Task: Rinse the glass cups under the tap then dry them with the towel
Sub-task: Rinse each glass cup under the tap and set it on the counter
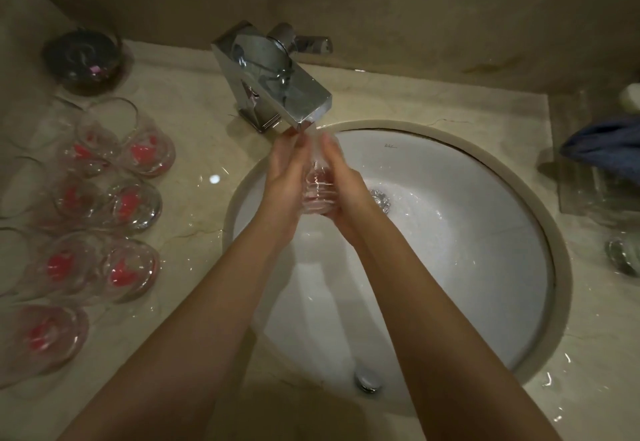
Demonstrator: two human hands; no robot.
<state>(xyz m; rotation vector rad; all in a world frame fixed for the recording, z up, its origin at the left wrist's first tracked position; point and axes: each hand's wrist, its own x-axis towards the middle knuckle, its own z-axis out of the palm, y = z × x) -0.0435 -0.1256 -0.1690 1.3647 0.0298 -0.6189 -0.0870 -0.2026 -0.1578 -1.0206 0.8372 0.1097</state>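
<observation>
Held cup (317, 187) between left hand (284, 180) and right hand (346, 186) under tap (277, 83), rinsing. Cups (114, 198) on bench (201, 135) waited; towel (602, 144) untouched.

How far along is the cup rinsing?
In hand: both hands, left hand and right hand, hold one glass cup under the running tap over the sink.
Done: unclear; blurred glassware stands at right by the blue towel.
Left: the red-marked glass cups on the left counter, plus drying.
</observation>
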